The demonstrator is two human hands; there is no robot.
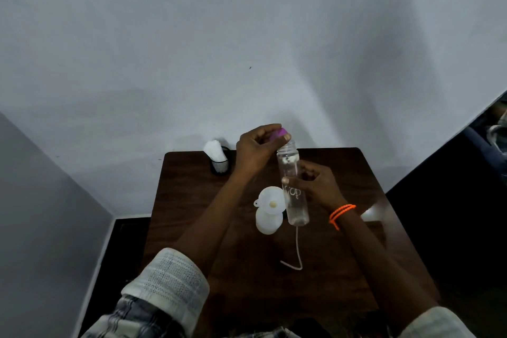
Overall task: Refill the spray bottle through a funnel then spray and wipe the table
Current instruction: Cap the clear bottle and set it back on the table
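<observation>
Just below the middle of the frame, over a dark wooden table (343,173), two bare hands work on a clear plastic bottle (293,195). The right hand (315,186) wraps its fingers and thumb around the middle of the bottle and holds it tilted, its mouth pointing up and away. The left hand (258,151) pinches a purple cap (279,134) at the bottle's mouth; whether the cap is seated on the neck or just lifted clear is hard to tell. An orange cord bracelet (341,214) circles the right wrist.

Immediately left of the bottle's lower end stands a white spray bottle (267,221) with a white funnel (270,200) resting in its neck, so the funnel step looks prepared. A thin white dip tube (297,252) trails across the table toward the bottom of the frame; the spray head it belongs to is not clearly seen. Toward the upper left of the table, against a pale wall (247,35), a black mesh holder (219,166) contains white tissue or cloth (215,149).

Judging from this, the task is early: the clear bottle is being opened, and pouring, refitting the sprayer, spraying and wiping all appear to remain.
</observation>
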